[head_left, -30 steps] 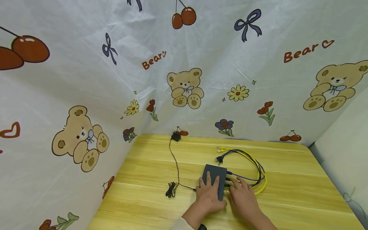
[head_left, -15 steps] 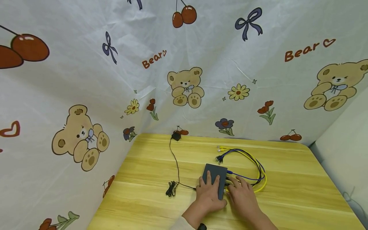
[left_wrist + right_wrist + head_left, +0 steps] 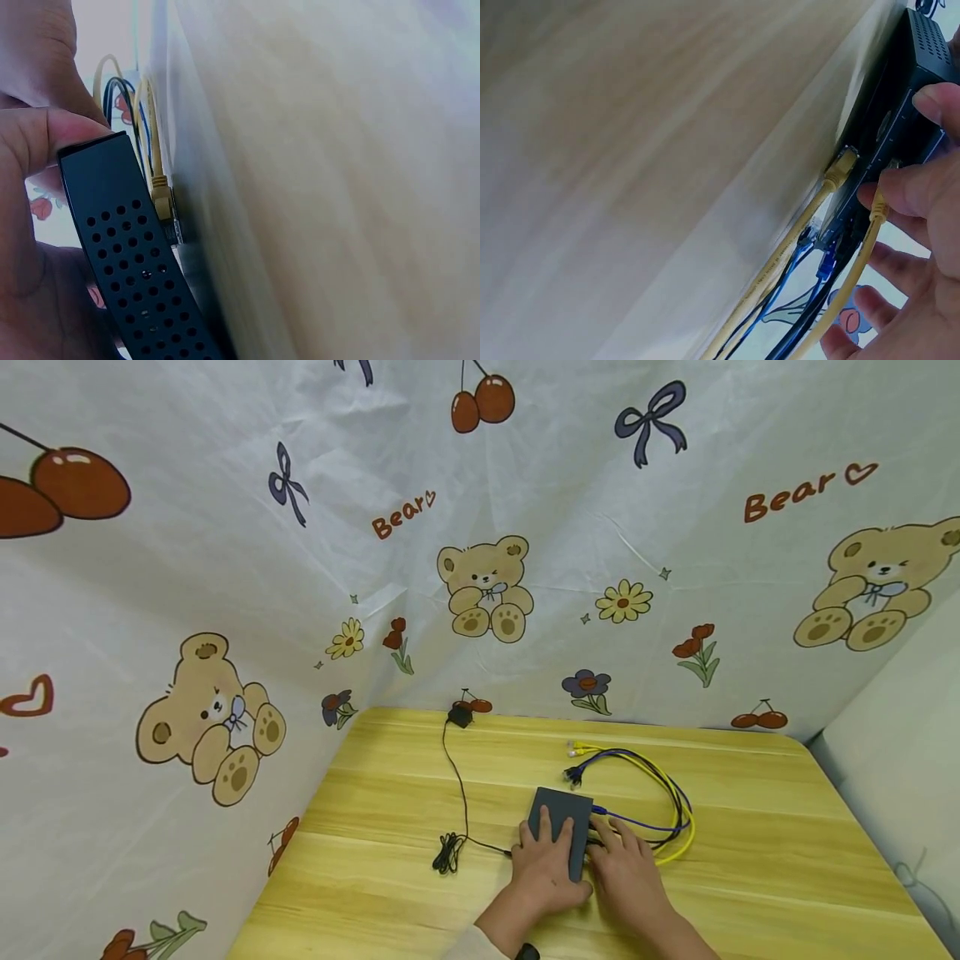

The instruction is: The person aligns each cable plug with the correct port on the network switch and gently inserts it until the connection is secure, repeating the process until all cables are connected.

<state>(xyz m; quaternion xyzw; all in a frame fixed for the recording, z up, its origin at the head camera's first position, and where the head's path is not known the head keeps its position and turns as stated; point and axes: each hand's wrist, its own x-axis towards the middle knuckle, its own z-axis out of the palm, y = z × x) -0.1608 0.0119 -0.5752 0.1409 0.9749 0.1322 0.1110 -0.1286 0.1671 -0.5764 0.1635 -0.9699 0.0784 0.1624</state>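
A dark flat network switch (image 3: 561,802) lies on the wooden table. My left hand (image 3: 543,868) spreads its fingers over the top, and its thumb (image 3: 71,127) presses round the near corner by the vented side. At the port side, my right hand (image 3: 628,870) pinches the plug of a yellow network cable (image 3: 862,259) between thumb and finger, up against the box. Another yellow plug (image 3: 840,169) sits in a port beside it. A blue plug (image 3: 598,810) is in at the far end. The right fingers hide several ports in the head view.
Yellow, blue and black cables curve right, their loose yellow ends (image 3: 577,749) and dark ends (image 3: 573,776) lying behind the switch. A thin power cord (image 3: 462,797) runs left from a black adapter (image 3: 460,716) past a tied coil (image 3: 447,853). A bear-print cloth (image 3: 525,677) hangs behind.
My right hand has shifted slightly left, closer to the switch, and its fingers now cover the yellow plug that showed beside the box. The left hand and the switch stay in place.
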